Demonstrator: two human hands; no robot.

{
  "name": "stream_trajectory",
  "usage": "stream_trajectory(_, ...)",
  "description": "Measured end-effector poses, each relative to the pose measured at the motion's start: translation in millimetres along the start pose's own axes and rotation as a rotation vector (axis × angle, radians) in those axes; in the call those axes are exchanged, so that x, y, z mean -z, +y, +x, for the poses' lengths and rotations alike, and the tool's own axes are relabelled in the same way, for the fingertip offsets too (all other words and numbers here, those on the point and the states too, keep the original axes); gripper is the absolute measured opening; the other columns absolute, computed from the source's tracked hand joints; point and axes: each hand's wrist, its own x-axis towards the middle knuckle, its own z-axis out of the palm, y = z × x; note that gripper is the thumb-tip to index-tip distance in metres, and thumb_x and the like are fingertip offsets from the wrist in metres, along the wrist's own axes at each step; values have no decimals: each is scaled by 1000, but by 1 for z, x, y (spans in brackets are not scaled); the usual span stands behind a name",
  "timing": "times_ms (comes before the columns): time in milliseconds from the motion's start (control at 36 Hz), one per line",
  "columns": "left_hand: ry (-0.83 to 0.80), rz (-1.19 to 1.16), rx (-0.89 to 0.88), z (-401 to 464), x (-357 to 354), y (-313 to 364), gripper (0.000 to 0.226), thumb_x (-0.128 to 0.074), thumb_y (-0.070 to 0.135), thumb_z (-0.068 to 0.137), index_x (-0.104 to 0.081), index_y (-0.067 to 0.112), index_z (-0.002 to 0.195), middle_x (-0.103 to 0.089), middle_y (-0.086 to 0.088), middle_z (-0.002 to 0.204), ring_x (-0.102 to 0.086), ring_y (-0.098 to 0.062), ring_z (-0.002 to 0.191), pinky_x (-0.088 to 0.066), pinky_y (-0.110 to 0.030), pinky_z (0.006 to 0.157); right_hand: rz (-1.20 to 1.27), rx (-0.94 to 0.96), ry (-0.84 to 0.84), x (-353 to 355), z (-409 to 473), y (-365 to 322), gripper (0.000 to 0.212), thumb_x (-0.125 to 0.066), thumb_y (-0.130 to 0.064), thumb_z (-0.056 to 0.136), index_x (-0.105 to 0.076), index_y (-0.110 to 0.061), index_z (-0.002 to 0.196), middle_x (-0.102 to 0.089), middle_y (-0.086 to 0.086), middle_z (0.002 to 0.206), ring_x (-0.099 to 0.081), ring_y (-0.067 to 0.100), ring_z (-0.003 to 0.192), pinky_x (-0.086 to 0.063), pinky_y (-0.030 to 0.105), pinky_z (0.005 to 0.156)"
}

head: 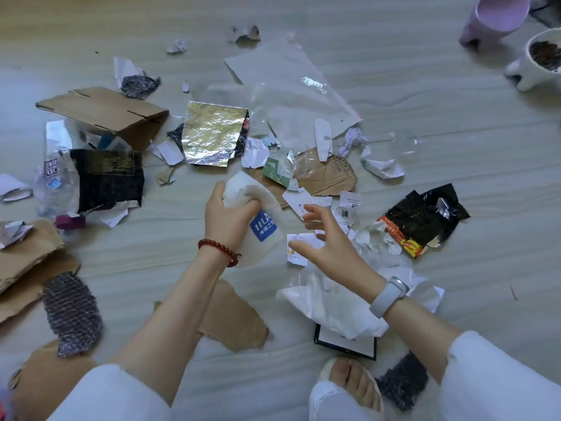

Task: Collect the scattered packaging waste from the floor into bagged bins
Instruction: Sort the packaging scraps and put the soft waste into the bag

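my left hand (226,218) bunches a white wrapper (258,214) mid-frame to shrink it for binning, my right hand (326,238) spread above paper scraps (299,247), likely grabbing next; bins (501,19) upper right.

Pale wood-grain floor (394,71). Top right: lilac footed pot (491,16); beside it, white footed pot (528,71) holding dark material.
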Motion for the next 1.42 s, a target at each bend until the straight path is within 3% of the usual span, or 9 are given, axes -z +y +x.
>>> stream_trajectory(222,-138,888,-253,-9,1,-20,25,-58,27,77,-44,24,97,-49,1,74,-44,-29,70,-32,-32,60,-1146,100,-705,53,-53,64,105,-56,-75,62,29,-61,123,34,-8,147,34,27,135,9,68,104)
stream_trajectory(333,-193,940,-216,-15,0,-32,25,-58,30,78,-47,18,97,-54,0,79,-50,-30,76,-38,-34,63,-1214,59,-634,46,-53,90,107,-63,-62,70,28,-59,126,43,-8,139,29,30,138,-4,69,104)
stream_trajectory(472,-251,944,-204,-21,1,-42,25,-59,32,79,-49,20,98,-60,-2,84,-55,-31,81,-44,-36,66,-1156,98,-457,39,-40,92,64,-54,-52,84,-22,-45,138,-4,0,154,-6,30,139,-27,48,103)
stream_trajectory(667,-278,815,-133,-18,2,-43,26,-59,37,72,-45,24,90,-57,2,72,-55,-30,74,-41,-34,59,-772,102,4,50,-14,58,40,-61,-28,84,-49,-16,120,-42,9,123,-42,25,114,-39,31,89)
stream_trajectory(833,-360,215,111,-17,-4,-24,35,-65,25,51,-52,17,83,-60,2,73,-59,-9,62,-47,-23,53,369,9,701,59,23,-15,30,-61,-17,87,-45,-12,111,-56,-6,93,-56,-1,78,-44,14,71)
stream_trajectory(944,-491,-189,274,-15,-9,-18,55,-72,23,41,-59,9,93,-67,-8,79,-64,-19,66,-52,-28,57,966,-138,946,58,54,-34,18,-58,-20,88,-43,-26,95,-59,1,105,-62,17,97,-53,36,84)
stream_trajectory(1139,-291,-476,247,-10,-16,3,47,-62,8,60,-59,6,107,-66,-11,83,-63,-23,70,-55,-30,59,579,-18,521,-4,46,-34,45,-51,-16,93,-30,-19,133,-53,-10,112,-54,3,102,-45,9,81)
stream_trajectory(1250,-251,-333,195,-1,-4,4,53,-69,12,54,-61,9,107,-69,-11,90,-66,-25,78,-54,-32,62,339,-92,149,-9,40,-25,21,-46,-30,95,-43,-24,115,-51,-4,118,-48,13,115,-36,15,89)
stream_trajectory(1417,-342,-39,64,-4,5,19,40,-71,15,54,-55,21,90,-68,5,78,-66,-5,66,-53,-21,57,771,-177,-297,-2,42,-25,94,-65,-71,62,-42,-17,136,-55,8,132,-53,23,121,-41,42,105)
